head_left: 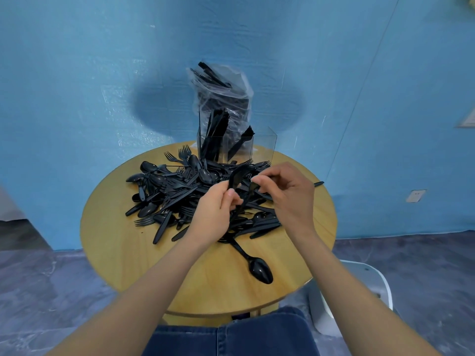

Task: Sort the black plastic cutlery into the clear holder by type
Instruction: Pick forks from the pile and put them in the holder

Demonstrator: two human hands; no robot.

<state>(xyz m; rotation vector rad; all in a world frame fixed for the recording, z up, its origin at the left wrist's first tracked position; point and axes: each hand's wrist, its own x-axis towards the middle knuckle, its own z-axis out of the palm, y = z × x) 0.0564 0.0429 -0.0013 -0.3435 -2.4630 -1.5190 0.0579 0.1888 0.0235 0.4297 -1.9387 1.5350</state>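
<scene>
A pile of black plastic cutlery (pixel 177 194), forks, spoons and knives mixed, covers the middle of the round wooden table (pixel 123 253). Behind it stands the clear holder (pixel 264 147), with black pieces upright in its left and middle compartments; the right one looks bare. My left hand (pixel 216 211) grips a bunch of black knives (pixel 236 177) held above the pile. My right hand (pixel 288 194) pinches one black piece (pixel 253 187) right beside that bunch. A single spoon (pixel 258 267) lies apart near the table's front.
A crumpled clear plastic bag (pixel 221 91) with more black cutlery stands behind the holder against the blue wall. One piece (pixel 318 183) pokes over the table's right edge. A white chair (pixel 359 291) sits at the lower right. My jeans-clad lap (pixel 231 335) is below the table.
</scene>
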